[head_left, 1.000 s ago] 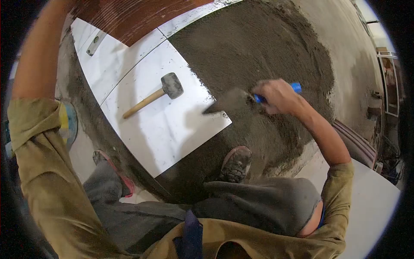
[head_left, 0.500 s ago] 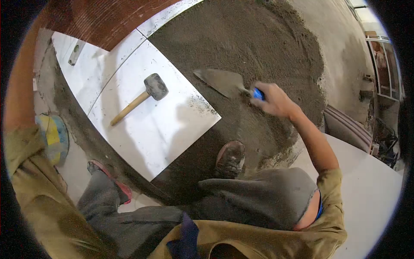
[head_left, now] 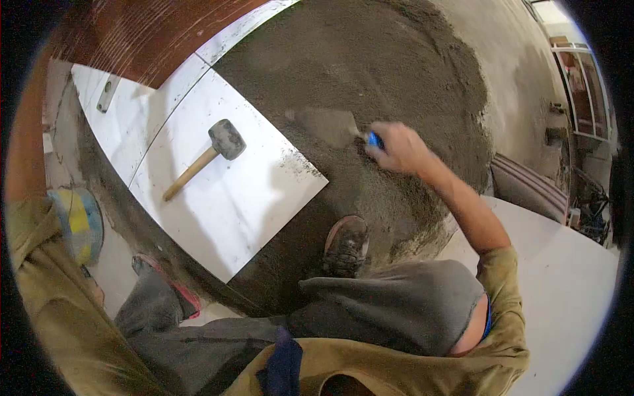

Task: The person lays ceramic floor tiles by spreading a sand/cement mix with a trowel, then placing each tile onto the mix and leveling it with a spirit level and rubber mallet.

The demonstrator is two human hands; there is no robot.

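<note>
In the head view, a blue-handled trowel (head_left: 325,127) is clamped in the curled fingers of the right hand (head_left: 401,148). Its blurred blade is held over the grey-brown mortar (head_left: 396,72), near the edge of a white tile (head_left: 264,204); whether the mortar is touched cannot be told. On the tile, a mallet (head_left: 226,139) is laid. A small level (head_left: 106,94) is seen near a brown board (head_left: 152,33). The left hand's fingers cannot be judged.
</note>
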